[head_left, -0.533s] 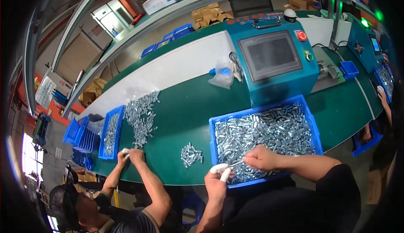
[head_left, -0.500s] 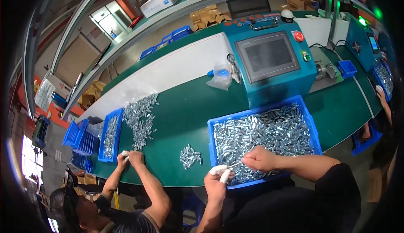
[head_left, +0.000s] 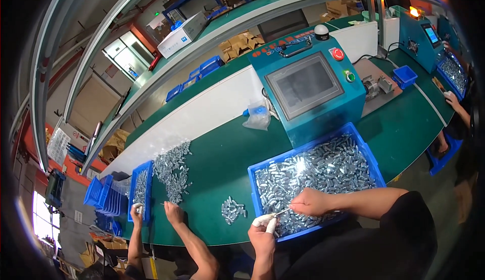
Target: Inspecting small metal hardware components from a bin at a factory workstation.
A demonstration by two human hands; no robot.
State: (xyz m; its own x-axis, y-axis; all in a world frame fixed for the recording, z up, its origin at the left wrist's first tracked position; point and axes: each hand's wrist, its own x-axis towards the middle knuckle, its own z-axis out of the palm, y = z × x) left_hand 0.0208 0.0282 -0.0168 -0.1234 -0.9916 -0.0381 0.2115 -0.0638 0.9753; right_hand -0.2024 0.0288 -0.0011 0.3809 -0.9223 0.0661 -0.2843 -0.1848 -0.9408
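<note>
My left hand (head_left: 263, 228), with white covers on its thumb and fingertips, is closed in a pinch around a small metal part that its fingers mostly hide. In my right hand (head_left: 309, 202) is a thin metal rod (head_left: 283, 211), gripped near one end. The rod's other end meets the left fingertips. Both hands are over the near left part of a large blue tray (head_left: 256, 191) full of shiny silver metal parts (head_left: 323, 171). Left of the tray, a small heap of the same parts (head_left: 233, 210) lies on the green table (head_left: 212, 179).
A teal machine (head_left: 308, 85) with a dark screen stands behind the tray. On the left, a co-worker's hands (head_left: 174, 213) work by a loose pile of parts (head_left: 173, 171) and a narrow blue tray (head_left: 148, 199). A plastic bag (head_left: 258, 117) lies beside the machine. Another person's hand (head_left: 451, 98) shows far right.
The whole view has shifted and tilted slightly. My hands keep the same pinch, with the rod still at the left fingertips. The co-worker's two hands have moved apart.
</note>
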